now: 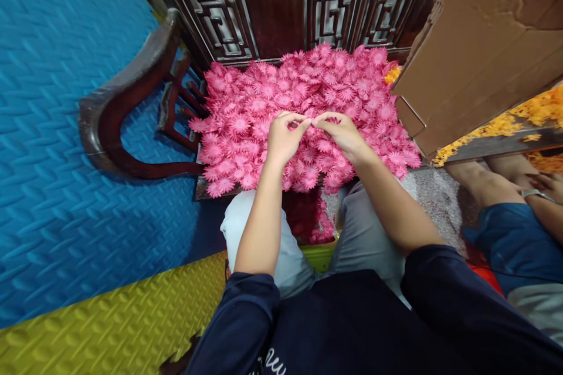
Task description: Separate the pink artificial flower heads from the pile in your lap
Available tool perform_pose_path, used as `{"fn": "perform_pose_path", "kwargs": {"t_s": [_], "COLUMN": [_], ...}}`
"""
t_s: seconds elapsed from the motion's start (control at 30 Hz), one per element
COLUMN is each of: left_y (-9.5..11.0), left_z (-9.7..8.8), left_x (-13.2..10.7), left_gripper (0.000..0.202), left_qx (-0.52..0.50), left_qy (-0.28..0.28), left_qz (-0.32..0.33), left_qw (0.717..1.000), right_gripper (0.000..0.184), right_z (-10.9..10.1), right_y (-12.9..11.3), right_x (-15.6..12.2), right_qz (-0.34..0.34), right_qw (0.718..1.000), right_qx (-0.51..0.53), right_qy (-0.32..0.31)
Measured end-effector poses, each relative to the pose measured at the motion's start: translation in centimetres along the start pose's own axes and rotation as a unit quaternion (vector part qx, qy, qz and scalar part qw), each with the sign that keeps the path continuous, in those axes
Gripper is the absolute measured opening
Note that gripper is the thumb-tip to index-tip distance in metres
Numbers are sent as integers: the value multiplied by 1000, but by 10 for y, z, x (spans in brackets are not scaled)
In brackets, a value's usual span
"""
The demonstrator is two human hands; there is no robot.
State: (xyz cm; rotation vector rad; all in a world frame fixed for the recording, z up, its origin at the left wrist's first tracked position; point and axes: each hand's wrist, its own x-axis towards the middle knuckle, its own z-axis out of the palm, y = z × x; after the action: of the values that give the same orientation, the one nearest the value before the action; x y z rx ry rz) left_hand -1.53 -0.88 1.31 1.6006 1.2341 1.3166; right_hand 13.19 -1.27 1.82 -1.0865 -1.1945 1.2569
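Observation:
A thick heap of pink artificial flowers (259, 94) with spiky petals covers the low wooden surface in front of me. Over the middle of the heap, my left hand (285, 136) is closed, thumb and fingertips pinched together. Opposite it, my right hand (346, 133) makes the same kind of pinch. The fingertips of both hands meet or nearly touch. Whatever sits between them is too small to tell apart from the pink behind.
A curved dark wooden armrest (127, 99) rises at the left, over blue floor matting (53, 129). Carved wooden panels (277, 6) stand behind the heap. To the right are a cardboard box (484, 70), orange flowers (536, 111) and another person's leg (492, 187).

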Motion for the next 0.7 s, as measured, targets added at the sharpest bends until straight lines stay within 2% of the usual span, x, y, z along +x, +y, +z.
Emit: {"fn": "perform_pose_path", "kwargs": {"t_s": [0.13,0.23,0.4,0.57,0.63,0.7], "left_y": [0,0,0,-1,-9,-22], "left_z": [5,8,12,17,12,0], "left_x": [1,3,4,8,12,17], "left_gripper": [11,13,15,21,26,30], "left_qx": [-10,-75,-165,-247,-271,-276], "left_qy": [29,60,94,113,113,137], "left_qz": [-13,-46,-90,-173,-191,-196], "left_qw": [999,994,978,947,937,931], "right_gripper": [6,6,12,21,25,29], "right_z": [2,4,7,7,6,2], "right_y": [0,-1,-3,-5,-6,-7], "right_x": [0,0,0,-3,-3,-2], "right_qz": [12,16,14,52,80,104], "right_qw": [999,998,998,998,993,987], "right_qx": [-10,-15,-14,42,83,118], "right_qy": [29,53,54,8,-20,-34]}}
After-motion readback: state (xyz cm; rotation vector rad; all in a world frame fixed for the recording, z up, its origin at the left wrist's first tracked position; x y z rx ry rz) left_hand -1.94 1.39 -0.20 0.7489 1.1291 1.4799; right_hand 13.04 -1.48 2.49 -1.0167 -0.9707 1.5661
